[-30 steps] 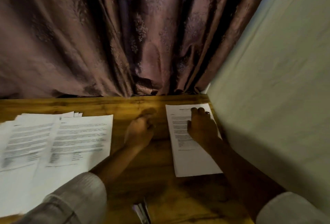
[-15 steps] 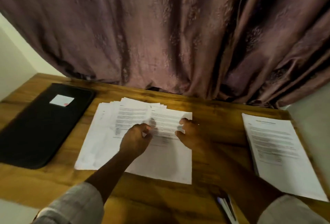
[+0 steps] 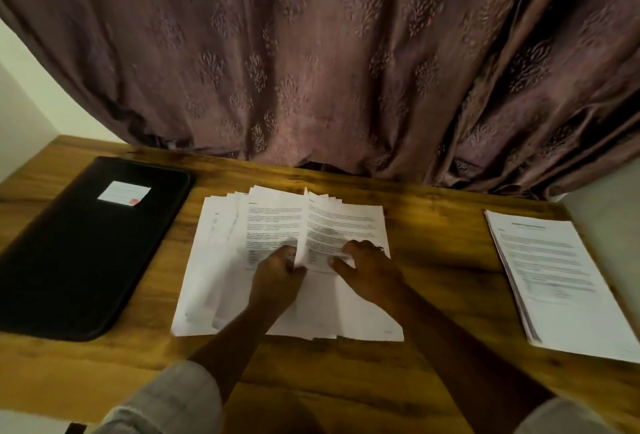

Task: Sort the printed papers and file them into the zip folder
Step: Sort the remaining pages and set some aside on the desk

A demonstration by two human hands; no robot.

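A wooden desk [image 3: 443,260] sits in front of a big purple-brown curtain [image 3: 311,70]. The curtain hangs along the far side of the desk.

A loose pile of papers [image 3: 346,222] lies in the middle of the desk. The pages have print on them. They are spread out a bit, so their far edges do not line up.

The left hand [image 3: 277,271] is on the pile. Its fingers are curled, and they pinch the edge of one sheet [image 3: 302,236]. That sheet stands up a little from the pile, like a small ridge.

The right hand [image 3: 367,271] is just beside it, on the right part of the same pile. Its fingers are mostly straight and lie on the top page. It is not gripping anything.

The black zip folder [image 3: 86,253] lies flat on the left side of the desk, apart from the pile. It looks closed. It has a small white label [image 3: 124,193] near its far end.

A neat stack of papers [image 3: 554,278] lies on the right side of the desk, well apart from the hands. Its top page has print on it too.

A light sleeve [image 3: 166,402] shows on the left arm at the near edge.
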